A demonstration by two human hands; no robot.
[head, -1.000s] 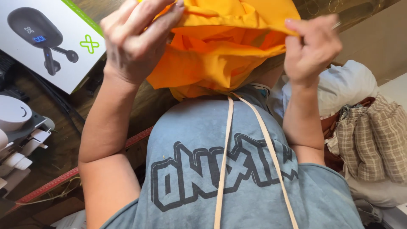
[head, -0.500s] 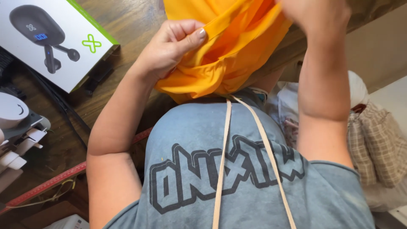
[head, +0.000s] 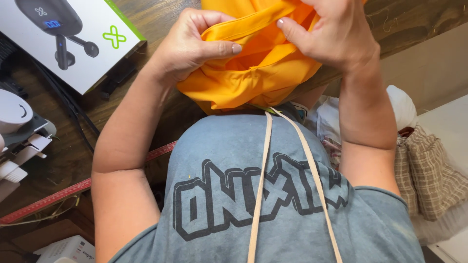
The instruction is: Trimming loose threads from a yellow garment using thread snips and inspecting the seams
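Bare tabletop (head: 161, 19) lay open between the box (head: 73, 44) and the left hand (head: 195, 46); cables (head: 73, 117) and a red ruler (head: 73, 187) crossed the left side.

A bright orange cloth (head: 253, 73), soft and creased, is bunched into loose folds at the upper centre of the frame, one folded edge stretched taut across its top.

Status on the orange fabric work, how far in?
Done: nothing visibly finished; the orange fabric is bunched at the wooden table edge. In hand: left hand and right hand each pinch a folded edge of it. Left: cannot tell; the red measuring tape lies unused, the beige tape hangs over the grey shirt.
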